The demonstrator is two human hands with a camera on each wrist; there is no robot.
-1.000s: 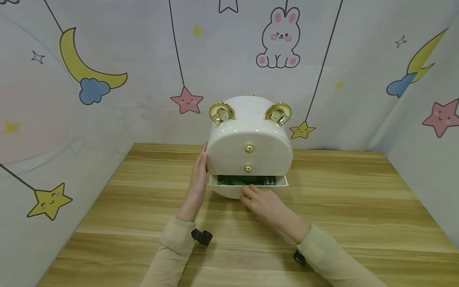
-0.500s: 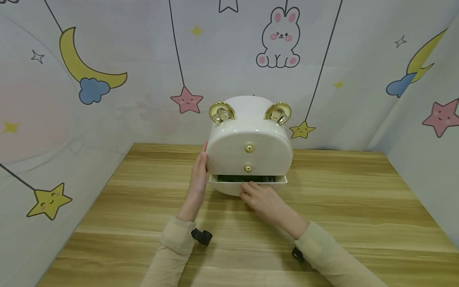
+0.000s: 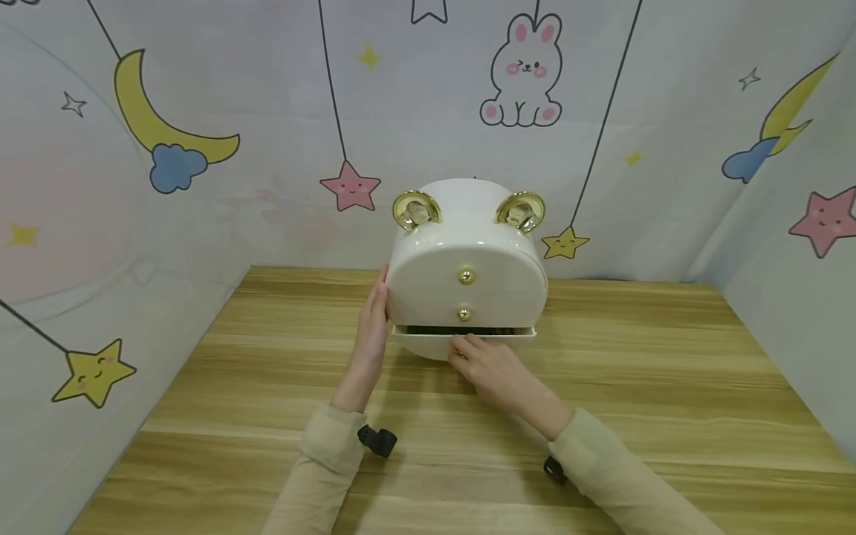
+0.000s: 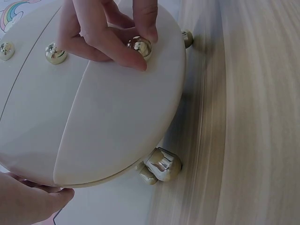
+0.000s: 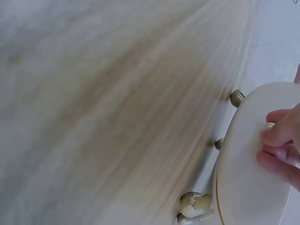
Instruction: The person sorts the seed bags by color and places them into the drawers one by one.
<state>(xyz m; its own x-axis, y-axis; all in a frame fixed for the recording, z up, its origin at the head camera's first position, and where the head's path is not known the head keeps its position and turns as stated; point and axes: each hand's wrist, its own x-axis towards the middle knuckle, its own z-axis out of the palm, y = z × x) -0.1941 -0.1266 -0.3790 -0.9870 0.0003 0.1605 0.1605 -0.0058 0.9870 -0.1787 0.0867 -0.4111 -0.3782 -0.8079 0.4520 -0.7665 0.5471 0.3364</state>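
Observation:
A white rounded storage box (image 3: 428,286) with gold ears stands on the table. Its bottom drawer (image 3: 424,345) sticks out a little, leaving a narrow dark gap at its top, and what lies inside is barely visible. My right hand (image 3: 491,374) pinches the gold drawer knob (image 4: 140,46) between thumb and finger, as the left wrist view shows. Along the box's left side rests my left hand (image 3: 370,331), its fingers pointing back and its palm against the wall. Two upper gold knobs are untouched, one of them the middle knob (image 3: 464,314).
The box stands on gold feet (image 4: 162,164). Wood-grain tabletop (image 3: 635,386) extends to both sides and in front. Behind it hangs a white curtain (image 3: 281,111) printed with stars, a moon and a rabbit; more of it flanks the table.
The bottom drawer has slid inward with my right hand on its knob, and the opening has narrowed, hiding the green and dark contents. My left hand stays against the box.

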